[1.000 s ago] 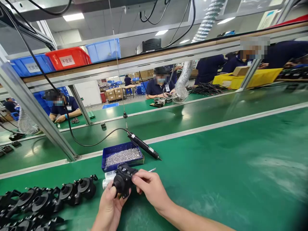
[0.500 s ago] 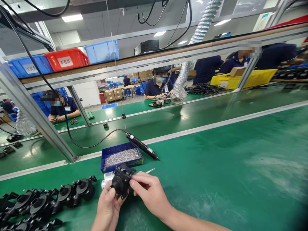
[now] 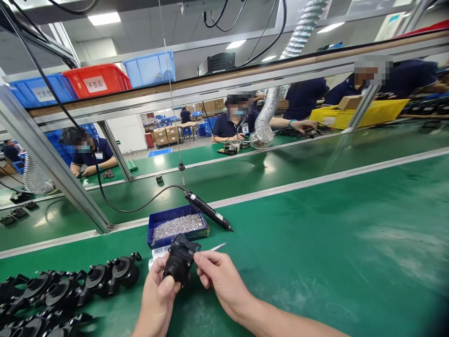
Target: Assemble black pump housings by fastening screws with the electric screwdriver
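My left hand (image 3: 159, 292) grips a black plastic housing (image 3: 179, 262), a round part with a short neck and mounting ears, tilted above the bench. My right hand (image 3: 220, 278) is closed in a pinch at the housing's right edge; whatever lies between its fingertips is too small to make out. Behind that hand a thin pointed metal tool (image 3: 219, 246) sticks out, and I cannot tell whether it is held or lying down. Just beyond the housing stands a blue tray (image 3: 151, 229) of small silvery screws (image 3: 180, 226). A translucent white container (image 3: 158, 252) is partly hidden behind the housing.
Several similar black housings (image 3: 122, 271) stand in rows at left. A corded electric screwdriver (image 3: 208, 210) hangs beside the tray. An aluminium post (image 3: 59, 159) rises at left under a shelf with blue and red bins (image 3: 96, 86). Other people work across the bench.
The housing has turned in my left hand, its neck now facing more downward. My right fingers stay at its edge. Across the bench, a person's arm has reached out toward the dark cables.
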Demonstrator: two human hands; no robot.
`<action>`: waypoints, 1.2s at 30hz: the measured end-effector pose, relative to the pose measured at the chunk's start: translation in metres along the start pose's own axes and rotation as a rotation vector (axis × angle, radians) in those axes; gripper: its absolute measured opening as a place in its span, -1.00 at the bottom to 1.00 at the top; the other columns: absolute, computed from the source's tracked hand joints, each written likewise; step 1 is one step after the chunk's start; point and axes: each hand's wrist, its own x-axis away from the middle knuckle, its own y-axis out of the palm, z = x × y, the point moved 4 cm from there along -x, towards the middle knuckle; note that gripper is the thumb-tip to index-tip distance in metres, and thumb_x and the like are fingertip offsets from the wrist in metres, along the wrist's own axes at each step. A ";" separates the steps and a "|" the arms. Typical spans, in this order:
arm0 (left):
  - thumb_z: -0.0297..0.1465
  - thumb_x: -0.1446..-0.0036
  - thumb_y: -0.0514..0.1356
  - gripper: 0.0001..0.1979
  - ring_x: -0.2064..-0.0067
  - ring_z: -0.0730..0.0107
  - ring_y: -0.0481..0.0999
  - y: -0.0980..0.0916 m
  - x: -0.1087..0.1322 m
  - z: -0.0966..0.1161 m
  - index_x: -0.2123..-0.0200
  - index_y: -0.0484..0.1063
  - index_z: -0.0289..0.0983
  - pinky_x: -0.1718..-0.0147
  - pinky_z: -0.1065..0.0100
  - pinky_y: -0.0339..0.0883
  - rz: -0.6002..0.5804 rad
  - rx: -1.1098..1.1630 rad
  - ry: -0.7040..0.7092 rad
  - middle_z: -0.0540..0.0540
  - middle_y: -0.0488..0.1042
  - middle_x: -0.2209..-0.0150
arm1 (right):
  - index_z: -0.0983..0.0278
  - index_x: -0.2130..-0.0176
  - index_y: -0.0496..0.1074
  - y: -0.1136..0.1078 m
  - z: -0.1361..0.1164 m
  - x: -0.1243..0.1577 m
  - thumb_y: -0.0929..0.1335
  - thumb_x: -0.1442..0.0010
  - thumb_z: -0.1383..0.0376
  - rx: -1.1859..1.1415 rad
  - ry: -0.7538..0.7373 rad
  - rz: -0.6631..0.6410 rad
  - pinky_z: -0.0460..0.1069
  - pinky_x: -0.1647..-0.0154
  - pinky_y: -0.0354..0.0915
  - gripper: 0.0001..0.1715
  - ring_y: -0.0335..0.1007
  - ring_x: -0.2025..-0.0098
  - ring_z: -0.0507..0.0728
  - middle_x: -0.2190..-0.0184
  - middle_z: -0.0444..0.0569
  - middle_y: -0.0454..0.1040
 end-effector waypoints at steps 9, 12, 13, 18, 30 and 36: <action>-0.16 0.21 0.56 -0.43 -0.27 -0.15 0.34 0.007 0.002 0.023 0.15 0.47 -0.20 -0.16 0.11 0.37 -0.022 -0.042 0.153 -0.21 0.40 -0.24 | 0.32 0.43 0.43 0.007 0.037 0.010 0.65 0.14 -0.06 -0.319 0.294 -0.050 -0.16 0.65 -0.05 -0.39 0.09 0.68 -0.16 0.53 -0.22 0.40; -0.15 0.22 0.55 -0.38 -0.25 -0.16 0.36 0.007 0.003 0.026 0.08 0.47 -0.19 -0.07 0.12 0.43 -0.020 -0.017 0.154 -0.24 0.39 -0.23 | 0.33 0.44 0.44 0.010 0.042 0.010 0.63 0.12 -0.09 -0.261 0.303 -0.084 -0.16 0.65 -0.07 -0.38 0.10 0.70 -0.16 0.52 -0.20 0.43; -0.14 0.23 0.56 -0.36 -0.23 -0.16 0.37 0.006 0.002 0.027 0.07 0.48 -0.19 -0.01 0.14 0.47 -0.011 -0.006 0.150 -0.25 0.40 -0.23 | 0.33 0.44 0.44 0.009 0.044 0.010 0.63 0.13 -0.11 -0.231 0.302 -0.087 -0.15 0.65 -0.08 -0.37 0.11 0.70 -0.15 0.52 -0.20 0.43; -0.10 0.22 0.54 -0.38 0.05 -0.03 0.53 0.003 0.000 0.027 0.09 0.52 -0.23 0.30 0.21 0.54 -0.014 -0.011 0.033 -0.28 0.47 -0.12 | 0.30 0.54 0.37 -0.001 0.035 0.007 0.57 0.07 -0.18 0.107 0.273 -0.187 -0.13 0.65 -0.09 -0.34 0.10 0.71 -0.10 0.67 -0.21 0.36; -0.13 0.17 0.55 -0.46 0.33 0.14 0.61 0.002 0.020 -0.012 0.22 0.49 -0.33 0.58 0.31 0.54 -0.312 -0.219 -0.449 -0.28 0.58 0.20 | 0.31 0.12 0.57 -0.048 -0.097 -0.126 0.49 -0.10 0.11 1.145 -0.333 0.009 0.10 0.13 0.31 -0.59 0.47 0.13 0.29 0.17 0.14 0.58; -0.16 0.23 0.56 -0.46 0.42 0.22 0.59 0.007 0.019 -0.012 0.28 0.44 -0.32 0.64 0.36 0.50 -0.259 -0.170 -0.485 -0.26 0.60 0.27 | 0.25 0.33 0.39 -0.037 -0.112 -0.122 0.49 -0.11 0.04 1.063 -0.304 -0.082 -0.03 0.44 0.23 -0.63 0.33 0.47 0.08 0.50 -0.15 0.42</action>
